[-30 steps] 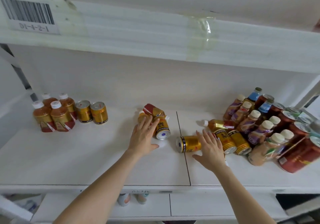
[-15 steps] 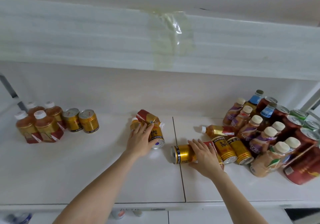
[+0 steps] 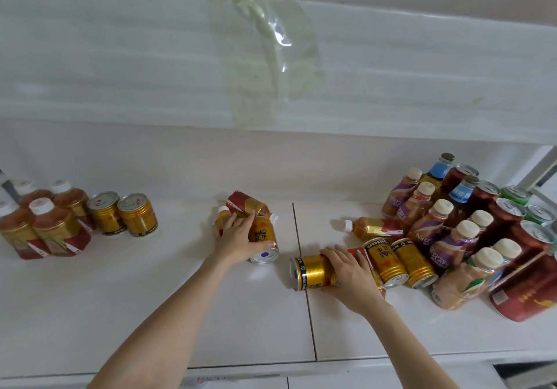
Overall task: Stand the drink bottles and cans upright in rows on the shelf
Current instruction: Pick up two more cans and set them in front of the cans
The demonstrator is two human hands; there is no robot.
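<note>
On the white shelf [image 3: 150, 298], my left hand [image 3: 238, 239] wraps a gold can [image 3: 263, 238] lying on its side in the middle, with tea bottles [image 3: 245, 205] lying behind it. My right hand [image 3: 351, 277] grips another gold can [image 3: 312, 271] lying on its side, its end facing left. At the far left, several brown tea bottles [image 3: 45, 226] and two gold cans [image 3: 123, 212] stand upright in rows.
A jumbled pile at the right holds two lying gold cans [image 3: 401, 260], a lying tea bottle [image 3: 373, 227], coffee bottles [image 3: 437, 223], blue-labelled bottles [image 3: 437, 171], red cans [image 3: 509, 217] and green cans [image 3: 515, 194]. The upper shelf's board [image 3: 271, 66] hangs overhead.
Both hands went from hovering with spread fingers to closing on the lying gold cans. The view has shifted right and closer.
</note>
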